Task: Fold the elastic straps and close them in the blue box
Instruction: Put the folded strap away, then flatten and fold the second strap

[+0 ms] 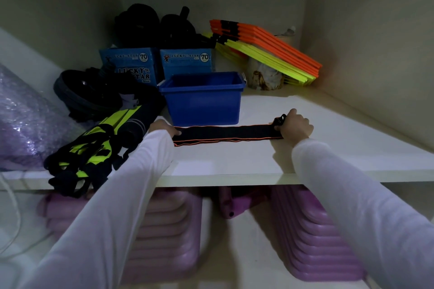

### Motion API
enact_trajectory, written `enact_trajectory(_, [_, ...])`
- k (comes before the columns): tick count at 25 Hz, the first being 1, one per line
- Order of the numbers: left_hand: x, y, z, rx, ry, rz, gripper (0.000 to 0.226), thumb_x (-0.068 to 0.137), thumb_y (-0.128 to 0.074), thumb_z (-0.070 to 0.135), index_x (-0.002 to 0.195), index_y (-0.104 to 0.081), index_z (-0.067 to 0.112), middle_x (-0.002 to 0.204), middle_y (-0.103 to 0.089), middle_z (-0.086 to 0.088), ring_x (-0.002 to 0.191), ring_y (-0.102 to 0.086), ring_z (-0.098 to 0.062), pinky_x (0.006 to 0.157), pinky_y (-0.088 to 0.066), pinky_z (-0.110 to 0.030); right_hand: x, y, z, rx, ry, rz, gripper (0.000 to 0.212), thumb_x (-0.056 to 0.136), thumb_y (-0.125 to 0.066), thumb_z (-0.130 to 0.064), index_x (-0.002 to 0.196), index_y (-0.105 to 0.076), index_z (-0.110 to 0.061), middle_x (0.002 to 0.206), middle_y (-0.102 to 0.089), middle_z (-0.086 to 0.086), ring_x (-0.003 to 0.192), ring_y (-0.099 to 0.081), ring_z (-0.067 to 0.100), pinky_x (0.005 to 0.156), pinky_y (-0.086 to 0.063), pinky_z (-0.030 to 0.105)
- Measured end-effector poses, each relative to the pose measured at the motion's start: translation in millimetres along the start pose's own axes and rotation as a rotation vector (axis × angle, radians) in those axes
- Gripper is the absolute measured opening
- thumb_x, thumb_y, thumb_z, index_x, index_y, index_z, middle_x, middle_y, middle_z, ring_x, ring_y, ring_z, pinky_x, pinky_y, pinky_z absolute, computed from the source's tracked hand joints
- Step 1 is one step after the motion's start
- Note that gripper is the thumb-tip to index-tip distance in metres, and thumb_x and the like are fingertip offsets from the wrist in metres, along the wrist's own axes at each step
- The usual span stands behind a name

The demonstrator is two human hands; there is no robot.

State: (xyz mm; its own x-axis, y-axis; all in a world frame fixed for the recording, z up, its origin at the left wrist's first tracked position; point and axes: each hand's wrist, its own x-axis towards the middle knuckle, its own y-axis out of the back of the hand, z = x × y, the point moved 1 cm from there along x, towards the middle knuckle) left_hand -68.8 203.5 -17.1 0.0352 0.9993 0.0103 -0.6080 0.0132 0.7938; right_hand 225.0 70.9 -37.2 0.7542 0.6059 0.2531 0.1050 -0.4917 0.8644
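- A black elastic strap [226, 133] with orange edging is seen laid flat on the white shelf [234, 162], just in front of the blue box [203, 101]
- Its long axis is run left to right, parallel to the shelf's front edge and to the near wall of the box; it appears folded over on itself, with layered orange edges shown along the near side
- The strap's left end is held down under the left hand [164, 128], whose fingers are curled over that end
- The right end, where a black buckle [280, 120] is fitted, is gripped by the right hand [296, 126], with fingers bent round the strap at the buckle
- The box is stood upright with its top open; whether anything lies inside cannot be told
- A tangle of yellow-and-black straps [87, 159] is piled at the shelf's left front, overhanging the edge
- Two blue cartons [159, 63] are placed behind the box, and orange and yellow slats [265, 49] are leaned at the back right
- Purple ribbed items [312, 237] are stored on the level below
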Motion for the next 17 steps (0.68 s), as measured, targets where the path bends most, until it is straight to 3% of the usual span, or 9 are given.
enact_trajectory(3, [-5,-2,2,-0.101,-0.01,-0.026,0.06,0.084,-0.068,0.028,0.129,-0.048,-0.005,0.131,-0.057,-0.02,0.109,-0.058,-0.031,0.084,-0.043,-0.032,3,3,9,-0.047,-0.013,0.025,0.062,0.085,-0.062,-0.04,0.129,-0.038,-0.005,0.129,-0.05,0.02,0.121,-0.045,0.036,0.097,-0.038,0.042])
enact_trajectory(5, [-6,-2,5,-0.144,-0.005,-0.034,0.051,0.091,-0.058,0.026,0.13,-0.049,-0.005,0.131,-0.057,-0.021,0.107,-0.057,-0.03,0.084,-0.044,-0.032,2,7,12,-0.108,0.002,0.083,0.068,0.085,-0.06,-0.045,0.135,-0.035,-0.006,0.135,-0.043,0.021,0.127,-0.038,0.036,0.103,-0.032,0.047])
enact_trajectory(8, [-10,-8,10,-0.225,-0.007,-0.102,0.01,0.092,-0.052,0.009,0.096,-0.059,0.004,0.094,-0.062,-0.015,0.076,-0.055,-0.024,0.054,-0.047,-0.022,1,14,12,-0.17,0.097,0.196,0.061,0.088,-0.054,-0.041,0.135,-0.037,-0.006,0.139,-0.038,0.022,0.132,-0.031,0.036,0.11,-0.022,0.052])
enact_trajectory(10, [-18,-16,19,-0.333,-0.018,-0.145,0.016,0.091,-0.052,0.003,0.099,-0.046,0.016,0.071,-0.049,-0.003,0.059,-0.049,-0.015,0.036,-0.045,-0.012,1,20,11,-0.156,0.162,0.194,0.046,0.09,-0.052,-0.031,0.126,-0.049,-0.003,0.133,-0.043,0.021,0.127,-0.037,0.036,0.106,-0.029,0.047])
enact_trajectory(12, [-29,-26,31,-0.357,-0.043,-0.173,0.019,0.091,-0.052,0.001,0.1,-0.042,0.015,0.068,-0.045,-0.001,0.056,-0.046,-0.012,0.046,-0.05,-0.018,3,25,12,-0.057,0.202,0.09,0.033,0.091,-0.049,-0.022,0.111,-0.06,0.002,0.12,-0.056,0.022,0.113,-0.051,0.036,0.087,-0.042,0.038])
enact_trajectory(14, [-37,-40,47,-0.356,-0.065,-0.201,0.01,0.091,-0.05,0.001,0.093,-0.046,0.01,0.075,-0.051,-0.007,0.056,-0.047,-0.012,0.063,-0.054,-0.028,3,28,15,0.093,0.202,-0.086,0.033,0.093,-0.047,-0.021,0.1,-0.065,0.006,0.103,-0.066,0.021,0.096,-0.061,0.035,0.074,-0.043,0.034])
enact_trajectory(16, [-46,-53,64,-0.326,-0.089,-0.223,0.022,0.092,-0.049,0.001,0.072,-0.046,0.009,0.093,-0.053,-0.011,0.057,-0.048,-0.013,0.075,-0.057,-0.032,0,30,20,0.254,0.177,-0.222,0.035,0.094,-0.049,-0.023,0.097,-0.066,0.007,0.082,-0.065,0.015,0.073,-0.063,0.025,0.068,-0.046,0.035])
enact_trajectory(17, [-51,-60,72,-0.317,-0.11,-0.237,0.031,0.092,-0.048,0.0,0.064,-0.041,0.011,0.098,-0.052,-0.011,0.057,-0.05,-0.013,0.071,-0.058,-0.029,-5,31,22,0.327,0.161,-0.26,0.032,0.095,-0.05,-0.024,0.094,-0.066,0.004,0.075,-0.061,0.013,0.059,-0.06,0.018,0.063,-0.046,0.03])
